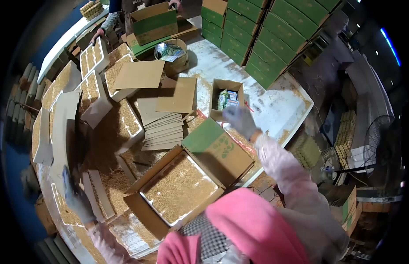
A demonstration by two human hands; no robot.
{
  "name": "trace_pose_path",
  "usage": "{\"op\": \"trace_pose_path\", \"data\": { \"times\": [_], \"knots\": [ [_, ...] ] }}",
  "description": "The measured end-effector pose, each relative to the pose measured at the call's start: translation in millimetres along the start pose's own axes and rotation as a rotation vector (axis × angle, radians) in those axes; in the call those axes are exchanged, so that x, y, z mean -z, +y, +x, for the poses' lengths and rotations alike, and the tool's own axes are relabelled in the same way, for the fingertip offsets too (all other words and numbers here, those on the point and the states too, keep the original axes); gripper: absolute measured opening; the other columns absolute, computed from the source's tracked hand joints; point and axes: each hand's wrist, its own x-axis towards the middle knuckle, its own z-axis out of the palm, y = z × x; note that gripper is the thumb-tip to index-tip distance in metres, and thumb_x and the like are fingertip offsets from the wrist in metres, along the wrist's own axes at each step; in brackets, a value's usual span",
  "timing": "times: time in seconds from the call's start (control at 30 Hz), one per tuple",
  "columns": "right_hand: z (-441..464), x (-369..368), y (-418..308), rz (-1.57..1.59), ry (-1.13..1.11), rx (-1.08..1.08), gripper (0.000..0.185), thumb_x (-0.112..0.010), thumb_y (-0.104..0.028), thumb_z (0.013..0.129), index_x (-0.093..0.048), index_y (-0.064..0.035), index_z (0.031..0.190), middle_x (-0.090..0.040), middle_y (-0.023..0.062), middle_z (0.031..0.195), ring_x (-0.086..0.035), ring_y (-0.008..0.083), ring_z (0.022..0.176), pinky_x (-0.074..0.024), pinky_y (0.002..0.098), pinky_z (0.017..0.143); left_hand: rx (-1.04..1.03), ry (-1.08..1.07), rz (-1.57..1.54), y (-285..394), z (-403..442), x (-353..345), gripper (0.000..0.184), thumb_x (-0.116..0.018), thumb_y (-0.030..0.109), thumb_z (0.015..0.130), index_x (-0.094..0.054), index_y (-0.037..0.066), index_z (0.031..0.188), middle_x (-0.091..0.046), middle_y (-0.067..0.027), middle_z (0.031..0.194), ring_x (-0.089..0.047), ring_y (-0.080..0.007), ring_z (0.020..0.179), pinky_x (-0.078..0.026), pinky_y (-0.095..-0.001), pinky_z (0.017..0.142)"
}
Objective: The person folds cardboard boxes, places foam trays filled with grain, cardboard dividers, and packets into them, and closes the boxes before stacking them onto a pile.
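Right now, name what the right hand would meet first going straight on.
Likely the small open box: the right hand points toward its near side, though depth is hard to judge.

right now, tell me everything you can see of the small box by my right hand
The small box looks like plain brown cardboard, with straight walls and an open top. It stands upright on the white table. Inside are small packets printed in blue, white and green, lying below the rim. Your gloved right hand covers its near right corner in this view; whether the hand touches the box or hovers over it cannot be told.
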Motion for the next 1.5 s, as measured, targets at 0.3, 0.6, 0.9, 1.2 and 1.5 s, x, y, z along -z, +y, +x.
{"op": "trace_pose_path", "data": {
  "times": [0.3,0.6,0.9,1.2,1.5],
  "knots": [
    [140.6,-66.1,109.5,-0.795,-0.394,-0.032,0.035,-0.059,-0.025,0.083,-0.068,-0.0019,0.108,-0.066,0.0165,0.114,-0.065,0.0321,0.103,-0.0532,0.0431,0.083,0.048,0.132,0.035,128.0,-154.9,34.3,0.033,-0.056,-0.006,0.090,-0.057,0.000,0.123,-0.057,-0.0151,0.113,-0.057,-0.0261,0.100,-0.048,-0.0340,0.084],
    [47.1,38.2,27.0,-0.355,-0.081,0.261,0.033,-0.069,-0.038,0.077,-0.071,-0.0089,0.092,-0.069,0.0121,0.091,-0.066,0.0318,0.082,-0.0515,0.0404,0.074,0.384,0.395,-0.274,141.0,-172.9,25.9,0.029,-0.049,-0.004,0.093,-0.055,-0.004,0.121,-0.053,-0.0135,0.119,-0.053,-0.0243,0.107,-0.043,-0.0339,0.092],
    [-127.6,-23.5,-149.8,-0.626,-0.856,0.846,0.026,-0.059,-0.030,0.085,-0.068,-0.0069,0.095,-0.068,0.0125,0.087,-0.066,0.0282,0.086,-0.0524,0.0377,0.074,-0.081,-0.424,-0.341,163.1,-168.1,9.6,0.036,-0.060,-0.003,0.069,-0.070,0.016,0.098,-0.063,-0.0084,0.095,-0.055,-0.0293,0.091,-0.045,-0.0395,0.081],
    [-170.3,51.5,-181.7,0.164,-0.007,0.821,0.028,-0.065,-0.014,0.080,-0.062,-0.0076,0.107,-0.063,0.0151,0.109,-0.063,0.0316,0.096,-0.0517,0.0380,0.075,-0.377,-1.076,-0.690,151.2,-159.1,-11.3,0.019,-0.062,0.012,0.081,-0.063,0.010,0.099,-0.061,-0.0105,0.092,-0.058,-0.0321,0.093,-0.047,-0.0387,0.084],
    [-132.2,-41.2,-138.2,-0.295,-0.647,0.734,0.062,-0.057,-0.035,0.087,-0.039,-0.0066,0.139,-0.053,0.0185,0.129,-0.056,0.0318,0.112,-0.0444,0.0401,0.094,0.242,-0.463,-0.714,116.7,-152.8,33.1,0.041,-0.053,-0.004,0.084,-0.055,0.003,0.124,-0.059,-0.0145,0.123,-0.055,-0.0266,0.116,-0.042,-0.0355,0.100]
  ]
}}
